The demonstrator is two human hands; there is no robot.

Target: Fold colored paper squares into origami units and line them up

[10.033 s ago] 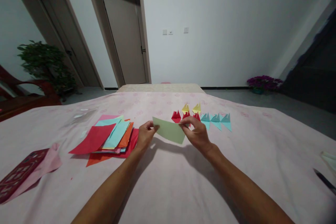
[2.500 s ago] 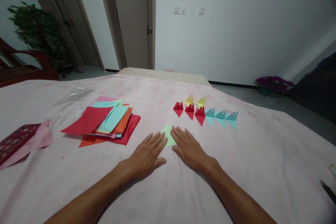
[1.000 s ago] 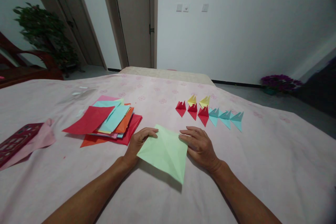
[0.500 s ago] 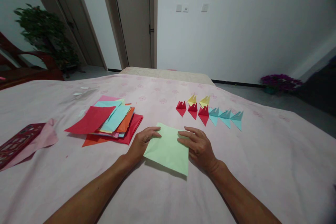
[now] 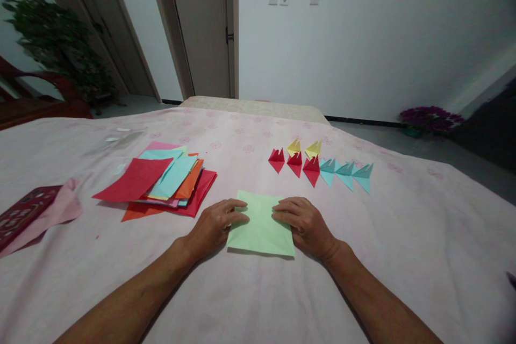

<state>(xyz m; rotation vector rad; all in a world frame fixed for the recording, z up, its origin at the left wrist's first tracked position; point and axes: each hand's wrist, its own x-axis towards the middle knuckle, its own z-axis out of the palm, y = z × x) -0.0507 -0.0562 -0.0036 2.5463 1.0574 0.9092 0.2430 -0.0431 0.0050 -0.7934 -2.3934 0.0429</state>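
A square sheet of light green paper point(image 5: 261, 232) lies in front of me, its near edge lifted slightly off the cloth. My left hand point(image 5: 213, 227) grips its left side, thumb and fingers on the sheet. On the right side, my right hand point(image 5: 309, 227) holds the paper with fingertips resting on top; its thumb is hidden. Beyond my right hand stand folded paper cranes: red ones point(image 5: 294, 163), yellow ones point(image 5: 294, 147) and blue ones point(image 5: 345, 174). Left of my left hand is a loose stack of coloured paper point(image 5: 139, 178), red, blue and orange among it.
A pink floral cloth point(image 5: 250, 301) covers the table. At the far left lie a dark red printed packet point(image 5: 28, 209) and a pink cloth piece point(image 5: 60, 209). A clear plastic bag point(image 5: 121, 140) rests behind the paper stack. Beyond the table are a door point(image 5: 201, 27) and a wooden chair point(image 5: 44, 99).
The green sheet has turned, so its near edge now runs almost level instead of slanting down to the right. Both hands still hold its sides. The camera view has shifted slightly.
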